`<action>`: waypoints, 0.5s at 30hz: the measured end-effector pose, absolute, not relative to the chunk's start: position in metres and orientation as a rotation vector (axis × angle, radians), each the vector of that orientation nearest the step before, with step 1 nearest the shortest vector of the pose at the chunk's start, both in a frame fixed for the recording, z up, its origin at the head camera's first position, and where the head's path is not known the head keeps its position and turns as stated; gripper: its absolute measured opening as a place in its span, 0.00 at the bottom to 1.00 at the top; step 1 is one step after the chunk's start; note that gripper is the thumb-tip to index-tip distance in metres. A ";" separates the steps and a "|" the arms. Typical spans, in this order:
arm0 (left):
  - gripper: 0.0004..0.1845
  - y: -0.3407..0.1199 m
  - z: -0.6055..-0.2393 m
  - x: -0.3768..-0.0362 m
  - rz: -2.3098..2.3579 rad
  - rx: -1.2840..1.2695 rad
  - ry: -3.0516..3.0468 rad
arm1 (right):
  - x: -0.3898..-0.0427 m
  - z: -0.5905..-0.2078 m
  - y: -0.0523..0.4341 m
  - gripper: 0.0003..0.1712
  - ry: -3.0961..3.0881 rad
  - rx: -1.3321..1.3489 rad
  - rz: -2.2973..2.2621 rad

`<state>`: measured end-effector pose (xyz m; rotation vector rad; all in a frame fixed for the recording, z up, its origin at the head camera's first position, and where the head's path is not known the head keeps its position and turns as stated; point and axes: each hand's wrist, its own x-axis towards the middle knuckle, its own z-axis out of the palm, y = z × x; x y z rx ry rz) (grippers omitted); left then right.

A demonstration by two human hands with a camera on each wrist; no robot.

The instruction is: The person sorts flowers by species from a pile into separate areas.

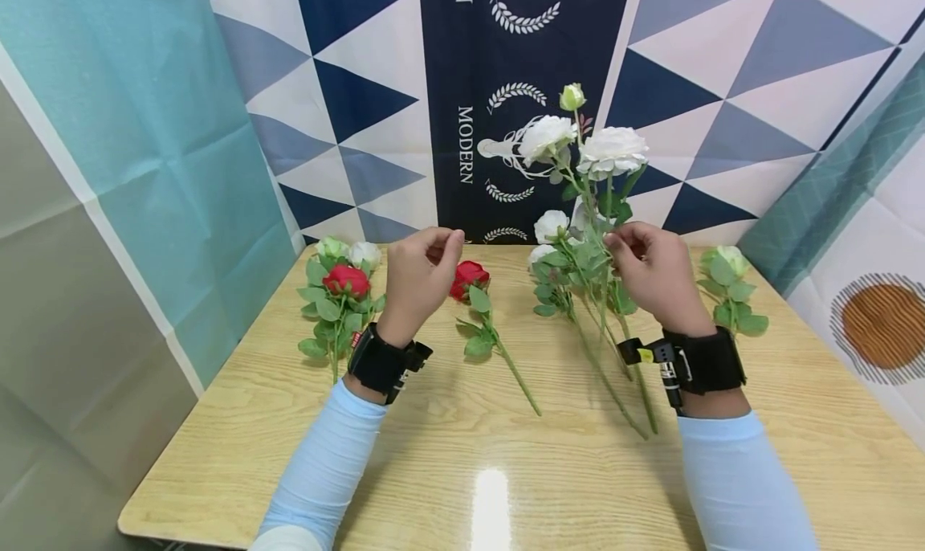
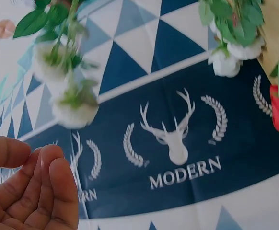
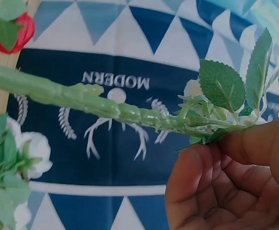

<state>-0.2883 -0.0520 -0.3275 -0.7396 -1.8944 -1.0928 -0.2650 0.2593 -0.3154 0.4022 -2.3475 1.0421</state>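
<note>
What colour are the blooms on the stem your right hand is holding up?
White, on the tall artificial rose stem pinched by the right hand; clearest in the head view.

Both forearms, clad in pale blue sleeves, are extending forward and angling slightly inward, each wearing a black strap-mounted wrist unit. The left hand is hovering raised with its back toward the head camera; its fingers are curling loosely with the thumb close to the fingertips, gripping nothing. The right hand is also raised, its fingers and thumb pinching together at the tips.
</note>
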 end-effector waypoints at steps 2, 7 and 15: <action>0.13 -0.058 -0.326 -0.291 -1.080 -0.699 -1.897 | -0.269 -0.318 0.265 0.19 -2.374 0.370 1.052; 0.14 -0.072 -0.321 -0.294 -1.059 -0.578 -1.906 | -0.278 -0.325 0.275 0.20 -2.428 0.300 1.095; 0.14 -0.090 -0.319 -0.298 -1.061 -0.477 -1.900 | -0.306 -0.350 0.285 0.18 -2.422 0.213 1.426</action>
